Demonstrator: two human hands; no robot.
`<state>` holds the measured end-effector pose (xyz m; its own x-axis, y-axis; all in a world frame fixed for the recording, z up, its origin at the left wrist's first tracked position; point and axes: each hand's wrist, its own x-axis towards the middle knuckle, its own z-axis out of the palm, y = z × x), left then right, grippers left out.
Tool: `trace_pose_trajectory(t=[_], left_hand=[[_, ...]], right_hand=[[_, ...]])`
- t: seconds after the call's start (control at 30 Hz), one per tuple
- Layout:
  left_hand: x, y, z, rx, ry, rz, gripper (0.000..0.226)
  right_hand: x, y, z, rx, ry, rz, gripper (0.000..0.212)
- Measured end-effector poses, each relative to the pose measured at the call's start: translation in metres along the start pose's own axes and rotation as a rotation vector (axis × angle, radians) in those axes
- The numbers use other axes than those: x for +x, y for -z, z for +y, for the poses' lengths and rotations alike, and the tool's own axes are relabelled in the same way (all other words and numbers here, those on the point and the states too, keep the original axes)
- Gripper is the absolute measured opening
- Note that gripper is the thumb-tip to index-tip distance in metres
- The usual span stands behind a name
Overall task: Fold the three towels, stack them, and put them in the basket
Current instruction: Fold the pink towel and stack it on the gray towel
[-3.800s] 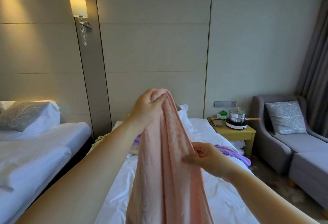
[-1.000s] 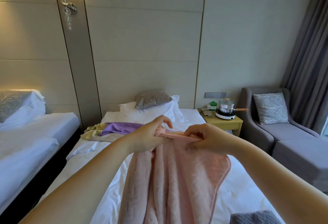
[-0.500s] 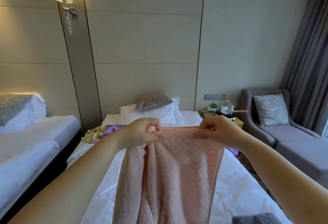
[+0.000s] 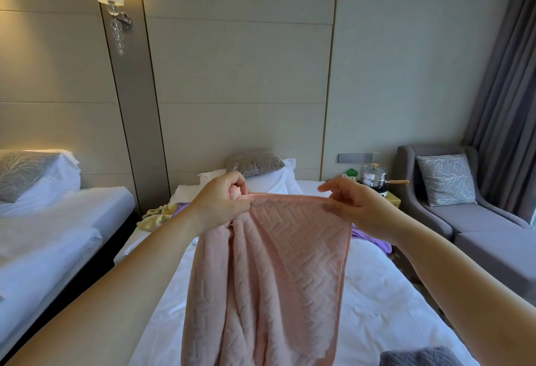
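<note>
A pink towel [image 4: 278, 264] with a zigzag weave hangs in front of me above the white bed [image 4: 377, 301]. My left hand [image 4: 220, 206] grips its bunched upper left part. My right hand [image 4: 353, 209] pinches the top edge at the right, so the edge runs taut between both hands. A yellow towel [image 4: 158, 214] and a purple towel [image 4: 374, 239] lie crumpled on the bed beyond, mostly hidden by my arms and the pink towel. No basket is in view.
A grey textured cloth [image 4: 420, 357] lies at the bed's near right corner. A second bed [image 4: 58, 229] stands to the left across a dark gap. A yellow bedside table with a pot [image 4: 374, 180] and a grey sofa [image 4: 478, 229] stand to the right.
The pink towel went from hanging bunched in my raised left hand to being held by its top edge. In the last second my hands have drawn further apart and stretched that edge.
</note>
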<state>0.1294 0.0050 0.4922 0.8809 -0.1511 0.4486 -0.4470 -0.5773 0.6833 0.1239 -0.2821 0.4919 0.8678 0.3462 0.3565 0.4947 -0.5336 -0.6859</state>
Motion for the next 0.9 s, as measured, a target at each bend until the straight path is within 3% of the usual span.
trace_pose_trajectory(t=[0.07,0.17,0.27,0.33,0.53,0.67,0.8,0.9], left_hand=[[0.000,0.002,-0.009,0.101,0.035,-0.070,0.023],[-0.005,-0.002,-0.038,0.372,0.205,-0.173,0.049],[-0.030,-0.015,-0.085,0.481,0.379,-0.259,0.032],[-0.057,-0.029,-0.117,0.554,0.522,-0.318,0.034],[-0.145,-0.065,-0.206,0.557,0.735,-0.514,0.016],[-0.186,-0.085,-0.248,0.513,0.796,-0.527,0.030],[-0.180,-0.094,-0.263,0.441,0.767,-0.411,0.041],[-0.151,-0.098,-0.267,0.475,0.682,-0.466,0.036]], right_hand=[[0.001,-0.001,0.004,-0.133,-0.061,-0.070,0.009],[-0.001,-0.018,0.022,-0.235,-0.195,-0.100,0.009],[-0.016,-0.055,0.051,-0.227,-0.301,-0.137,0.011],[-0.032,-0.086,0.074,-0.236,-0.337,-0.194,0.009],[-0.086,-0.175,0.129,-0.244,-0.509,-0.480,0.008],[-0.107,-0.220,0.151,-0.255,-0.633,-0.548,0.011],[-0.096,-0.235,0.161,-0.343,-0.670,-0.486,0.009],[-0.075,-0.230,0.169,-0.420,-0.670,-0.411,0.008]])
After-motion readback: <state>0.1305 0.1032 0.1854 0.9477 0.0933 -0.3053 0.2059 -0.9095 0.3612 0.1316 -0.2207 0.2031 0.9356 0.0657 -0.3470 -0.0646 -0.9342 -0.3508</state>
